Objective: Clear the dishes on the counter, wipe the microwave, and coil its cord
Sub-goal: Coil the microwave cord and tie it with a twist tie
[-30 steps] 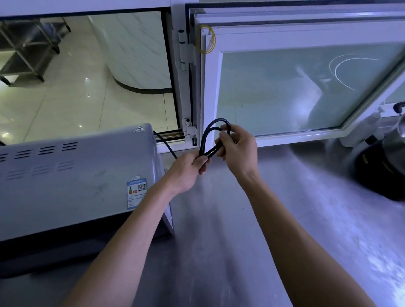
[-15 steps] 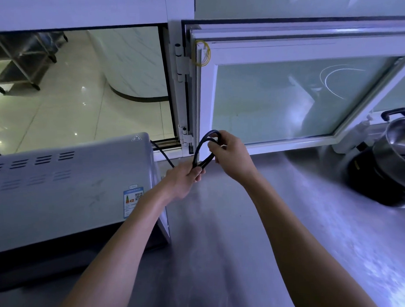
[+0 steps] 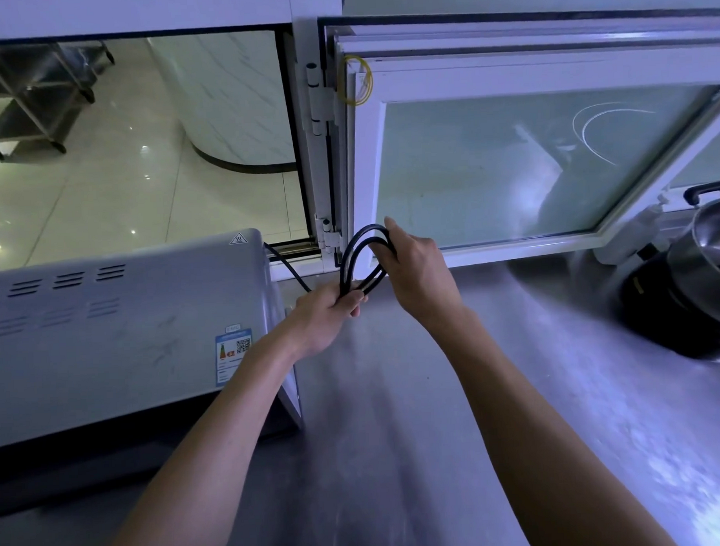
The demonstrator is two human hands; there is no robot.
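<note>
Both hands were up at 12 o'clock of the bench, working the black cord. The left hand had its grip clamped around the bottom of the loops, and the right hand pinched the top of the loop just beside the window frame. The cord ran back behind the microwave at 9 o'clock. A steel pot sat at 3 o'clock.
</note>
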